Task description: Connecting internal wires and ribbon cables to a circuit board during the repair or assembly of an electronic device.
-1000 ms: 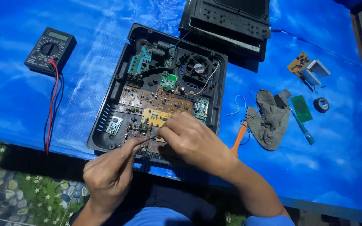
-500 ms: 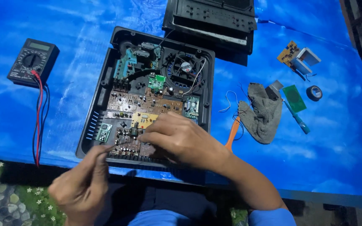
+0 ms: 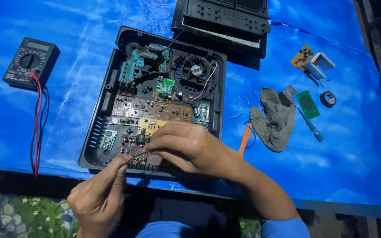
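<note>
Nearest, at the table's near edge, the left hand (image 3: 97,200) is seen closed in a pinch on a thin dark wire (image 3: 134,157), which is held between thumb and forefinger and runs up and to the right toward the circuit board (image 3: 155,115). Its long axis is slanted from the near-left to the far-right, and its far tip is met by the right hand (image 3: 189,149). That hand is laid over the near part of the board with the fingers curled and pressed together just beside a small dark component (image 3: 140,139); whether the wire's end or something else is gripped there cannot be told, since the fingertips are hidden. The component lies just left of the right hand and is nearer to it than to the left hand.

The board is seated in an open black casing (image 3: 109,94), placed a little left of the table's middle, with a round fan (image 3: 195,72) in its far right part. To the right of the casing an orange tool (image 3: 244,140) and a grey rag (image 3: 278,120) are laid on the blue table (image 3: 340,167) cover. Toward the far left edge a multimeter (image 3: 31,62) is set, its red lead (image 3: 38,123) trailing nearward. At the far edge a black cover (image 3: 225,20) is placed.
</note>
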